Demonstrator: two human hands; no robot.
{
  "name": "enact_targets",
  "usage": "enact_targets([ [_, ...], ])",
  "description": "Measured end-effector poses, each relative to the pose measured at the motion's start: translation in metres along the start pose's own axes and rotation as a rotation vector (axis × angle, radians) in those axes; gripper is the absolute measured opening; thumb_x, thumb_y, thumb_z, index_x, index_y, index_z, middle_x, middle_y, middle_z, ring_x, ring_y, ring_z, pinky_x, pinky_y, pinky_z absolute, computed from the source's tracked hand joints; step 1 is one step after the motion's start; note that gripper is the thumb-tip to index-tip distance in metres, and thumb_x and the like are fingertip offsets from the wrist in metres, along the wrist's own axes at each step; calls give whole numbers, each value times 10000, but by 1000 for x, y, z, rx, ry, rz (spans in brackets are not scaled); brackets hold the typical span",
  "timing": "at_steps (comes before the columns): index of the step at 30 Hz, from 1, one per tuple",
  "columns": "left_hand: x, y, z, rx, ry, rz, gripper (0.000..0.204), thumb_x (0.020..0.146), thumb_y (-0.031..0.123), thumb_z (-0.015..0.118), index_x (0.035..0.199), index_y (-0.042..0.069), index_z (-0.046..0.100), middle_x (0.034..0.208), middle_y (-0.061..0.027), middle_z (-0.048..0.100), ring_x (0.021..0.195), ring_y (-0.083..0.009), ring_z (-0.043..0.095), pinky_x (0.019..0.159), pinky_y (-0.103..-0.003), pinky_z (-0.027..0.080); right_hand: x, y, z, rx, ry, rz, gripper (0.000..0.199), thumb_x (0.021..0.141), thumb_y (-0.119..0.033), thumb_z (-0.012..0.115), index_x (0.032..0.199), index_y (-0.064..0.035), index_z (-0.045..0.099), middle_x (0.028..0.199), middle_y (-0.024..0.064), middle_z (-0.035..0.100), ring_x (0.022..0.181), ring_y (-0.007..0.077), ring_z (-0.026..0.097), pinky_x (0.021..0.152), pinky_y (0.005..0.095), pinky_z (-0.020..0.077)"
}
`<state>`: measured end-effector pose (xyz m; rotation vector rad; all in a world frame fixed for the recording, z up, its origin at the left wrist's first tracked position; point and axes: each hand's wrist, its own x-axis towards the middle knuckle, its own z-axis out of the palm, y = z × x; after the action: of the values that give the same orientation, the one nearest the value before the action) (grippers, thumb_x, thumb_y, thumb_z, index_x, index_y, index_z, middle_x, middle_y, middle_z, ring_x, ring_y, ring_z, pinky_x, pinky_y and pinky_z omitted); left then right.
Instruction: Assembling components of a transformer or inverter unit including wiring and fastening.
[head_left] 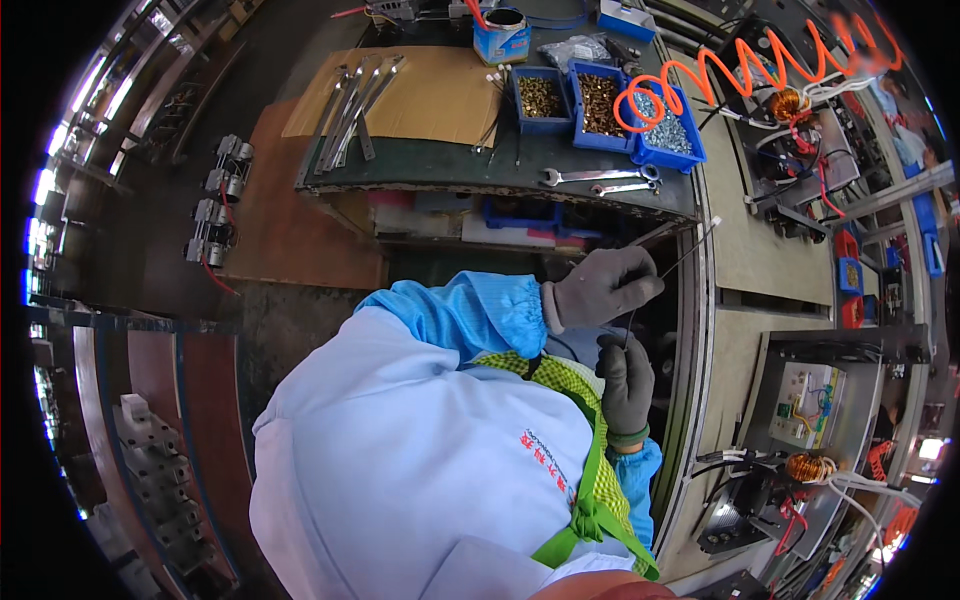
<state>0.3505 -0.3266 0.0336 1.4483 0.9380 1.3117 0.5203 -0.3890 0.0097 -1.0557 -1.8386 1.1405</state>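
Observation:
My left hand (603,288), in a grey glove, is closed with its fingertips on a thin black wire (684,255). The wire's small white tip sticks out up and to the right, over the edge of the line. Just below it, my right hand (627,388), also gloved in grey, is closed around the wire's lower end. Its fingers partly hide that end. Both hands are in front of my body, between the workbench (440,178) and the metal rail (697,350). Similar thin black wires (497,85) with white ends lie on the bench.
Blue bins (601,140) of small metal fasteners stand on the bench beside spanners (600,177). Long metal strips (352,110) rest on cardboard (440,95). An orange coiled hose (700,75) hangs above. On the line to the right sit open metal housings (825,400) with copper coils (806,467).

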Motion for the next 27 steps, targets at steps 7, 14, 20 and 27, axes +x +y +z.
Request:
enact_targets([
  [7,27,-45,-138,749,418,140,360,855,388,541,974,49,532,856,-203,607,810,-397,586,699,-463,460,16,-51,-52,47,314,105,281,959,-185,406,925,26,588,733,41,537,629,104,474,569,246,377],
  [14,33,-99,-258,1324,501,-261,441,823,463,570,992,59,521,887,-179,629,846,-369,605,728,-455,476,14,-58,-90,-89,515,-276,462,985,-376,311,773,-25,524,656,51,473,634,126,423,577,256,330],
  [20,42,-100,-255,1284,403,-386,393,850,441,534,957,63,511,933,-194,611,894,-369,584,762,-459,460,-12,46,-91,850,624,468,399,917,-490,458,913,-109,574,660,-2,471,583,119,431,529,261,363],
  [27,26,-99,-262,1210,496,-343,426,837,376,591,1089,46,495,996,-201,610,939,-388,577,795,-462,458,-31,9,-92,449,560,380,392,933,-438,463,890,-67,582,671,5,497,574,98,452,517,228,369],
])
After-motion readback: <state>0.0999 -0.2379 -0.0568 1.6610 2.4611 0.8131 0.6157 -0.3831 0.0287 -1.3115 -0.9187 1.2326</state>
